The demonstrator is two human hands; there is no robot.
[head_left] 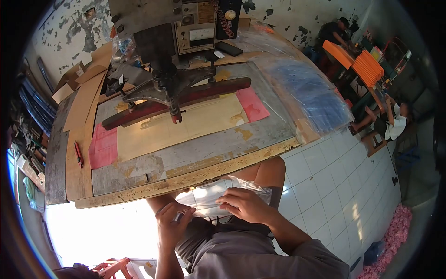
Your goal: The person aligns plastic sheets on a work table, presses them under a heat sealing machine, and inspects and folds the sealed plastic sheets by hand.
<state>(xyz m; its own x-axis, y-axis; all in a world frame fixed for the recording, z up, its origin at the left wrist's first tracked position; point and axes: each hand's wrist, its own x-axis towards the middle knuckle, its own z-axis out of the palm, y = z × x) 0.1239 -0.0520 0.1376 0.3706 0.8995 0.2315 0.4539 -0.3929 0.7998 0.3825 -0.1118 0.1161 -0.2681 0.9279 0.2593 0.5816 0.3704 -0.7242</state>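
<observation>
Counting first, I see two hands and one clear plastic sheet [207, 204], which lies over the lap in the lower middle of the frame, just below the front edge of one desk [139, 190]. The long axis of the sheet runs from left to right, rising slightly toward the right knee. It looks thin, transparent and shiny, with creases and bright reflections. The left hand [173, 222] has its thumb and fingers bent close together at the left end of the sheet; the right hand [245, 204] has curved fingers above its middle. Whether either one is really grasping the plastic, I cannot tell.

On the desk stand one press [162, 83], in the upper middle, and two pink pieces [103, 148], one at each end of one yellowish sheet [186, 128]. One red pen-like tool [78, 155] lies at the left. Two other persons [395, 123] are in the upper right
</observation>
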